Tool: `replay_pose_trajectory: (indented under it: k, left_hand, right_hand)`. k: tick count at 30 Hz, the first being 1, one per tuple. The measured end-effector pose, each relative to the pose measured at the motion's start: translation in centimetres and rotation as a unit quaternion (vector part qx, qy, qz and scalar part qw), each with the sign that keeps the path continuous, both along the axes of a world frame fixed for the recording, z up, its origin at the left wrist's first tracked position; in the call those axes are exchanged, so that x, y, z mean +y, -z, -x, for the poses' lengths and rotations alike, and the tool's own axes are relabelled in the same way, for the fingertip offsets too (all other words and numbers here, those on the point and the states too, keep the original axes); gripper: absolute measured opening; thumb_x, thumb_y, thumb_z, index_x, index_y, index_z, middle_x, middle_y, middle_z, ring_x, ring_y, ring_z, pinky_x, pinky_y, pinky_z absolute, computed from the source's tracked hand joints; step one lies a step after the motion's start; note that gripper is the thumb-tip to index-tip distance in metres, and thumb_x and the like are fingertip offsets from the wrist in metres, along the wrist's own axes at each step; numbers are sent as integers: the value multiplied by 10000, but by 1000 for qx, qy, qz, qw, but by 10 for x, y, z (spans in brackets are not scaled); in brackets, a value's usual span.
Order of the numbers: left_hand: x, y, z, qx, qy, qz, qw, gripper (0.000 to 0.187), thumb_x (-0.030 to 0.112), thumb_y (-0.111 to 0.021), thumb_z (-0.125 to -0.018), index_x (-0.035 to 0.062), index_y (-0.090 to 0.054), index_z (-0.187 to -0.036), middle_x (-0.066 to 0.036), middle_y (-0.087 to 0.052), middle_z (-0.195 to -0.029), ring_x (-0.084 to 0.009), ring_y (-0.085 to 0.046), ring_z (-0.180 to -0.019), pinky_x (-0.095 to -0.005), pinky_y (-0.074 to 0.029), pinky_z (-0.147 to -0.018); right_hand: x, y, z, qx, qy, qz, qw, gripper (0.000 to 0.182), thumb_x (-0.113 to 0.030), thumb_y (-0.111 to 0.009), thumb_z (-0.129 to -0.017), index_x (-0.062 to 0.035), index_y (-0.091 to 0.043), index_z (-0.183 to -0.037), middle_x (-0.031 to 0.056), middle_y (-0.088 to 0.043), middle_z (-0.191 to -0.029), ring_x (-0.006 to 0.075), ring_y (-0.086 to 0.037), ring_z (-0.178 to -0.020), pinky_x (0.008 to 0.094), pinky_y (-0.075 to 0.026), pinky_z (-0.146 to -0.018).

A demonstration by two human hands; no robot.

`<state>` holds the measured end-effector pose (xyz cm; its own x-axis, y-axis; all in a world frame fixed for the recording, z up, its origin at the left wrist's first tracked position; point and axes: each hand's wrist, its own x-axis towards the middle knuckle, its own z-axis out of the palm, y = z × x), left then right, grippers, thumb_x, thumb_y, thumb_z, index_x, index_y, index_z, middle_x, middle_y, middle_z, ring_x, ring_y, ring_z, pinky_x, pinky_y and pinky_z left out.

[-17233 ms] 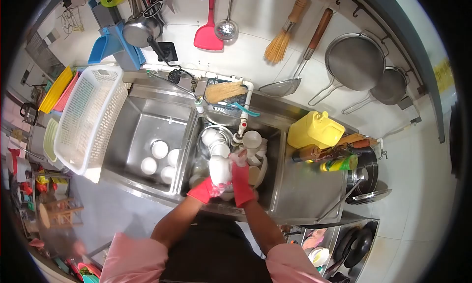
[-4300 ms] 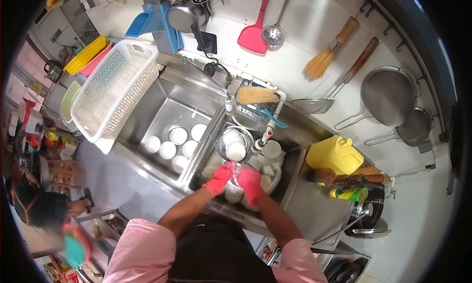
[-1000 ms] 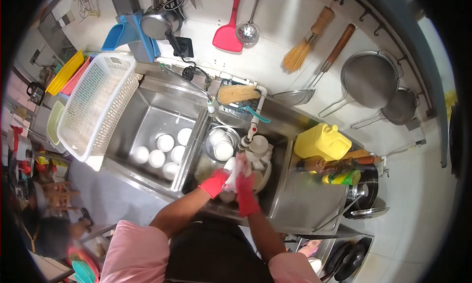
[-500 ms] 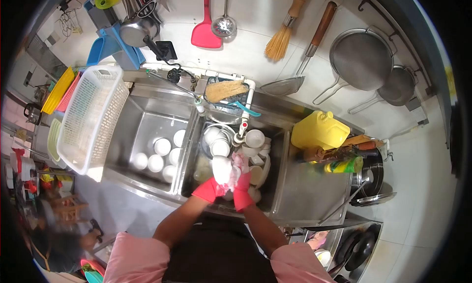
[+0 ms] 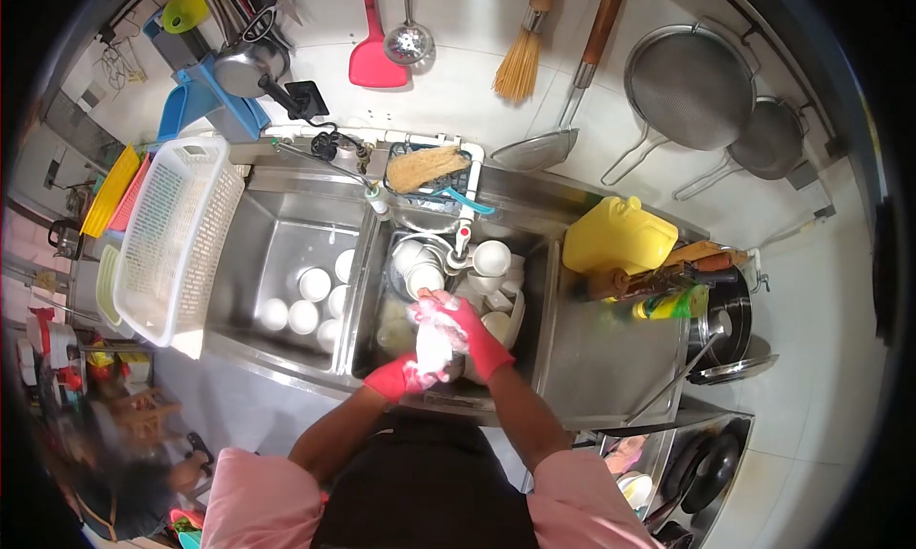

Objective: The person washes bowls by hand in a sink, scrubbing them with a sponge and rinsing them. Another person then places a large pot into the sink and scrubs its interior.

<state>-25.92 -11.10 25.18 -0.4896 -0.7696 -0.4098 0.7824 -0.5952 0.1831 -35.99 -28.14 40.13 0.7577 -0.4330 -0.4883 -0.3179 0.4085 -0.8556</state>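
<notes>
- A sudsy, rounded white dish (image 5: 434, 352) is between my hands, over the right steel basin (image 5: 536, 358).
- My red-gloved left hand (image 5: 403, 376) curls its fingers around the lower end.
- My red-gloved right hand (image 5: 469, 326) covers the upper end; its finger opening I cannot tell.

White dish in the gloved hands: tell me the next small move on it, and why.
I'd probably rub the white dish with the right hand while the left hand steadies it. The right hand lies against its upper part, what looks like foam shows on both gloves, and the dish is over the right basin, apart from the bowls in the left basin.
</notes>
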Motion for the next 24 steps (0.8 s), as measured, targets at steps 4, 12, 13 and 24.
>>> replay_pose_trajectory:
  k: [4,12,13,24]
  left_hand:
    - [-10,-15,3,304,-38,-27,951,319,192,-437,-1012,20,-491,-1275,-150,-590,-1053,-197,-572,-775,-243,-442,-487]
    - [-55,-22,25,37,-258,19,965,314,177,-464,-976,59,-559,-1251,-125,-633,-1068,-219,-628,-881,-304,-542,-724]
    - [-57,-13,25,-11,-263,-3,965,301,182,-474,-971,62,-563,-1233,-122,-635,-1048,-215,-630,-861,-305,-542,-706]
    - [-16,-41,-15,-290,102,-17,951,333,259,-654,-876,47,-585,-1124,-85,-638,-850,-152,-627,-731,-276,-526,-536]
  right_hand:
    - [36,100,18,-226,108,40,967,547,-316,-602,-910,-13,-485,-1350,129,-582,-1292,234,-548,-1194,353,-444,-1030]
    - [83,145,13,-89,271,141,948,522,-468,-571,-921,-73,-578,-1262,97,-603,-941,227,-584,-720,365,-473,-661]
    - [83,148,13,-125,267,3,956,519,-479,-569,-927,-98,-569,-1279,88,-592,-855,217,-567,-646,360,-459,-590]
    - [2,89,0,-198,37,-258,945,412,-228,-562,-975,-62,-505,-1347,125,-647,-1006,229,-655,-896,329,-549,-807]
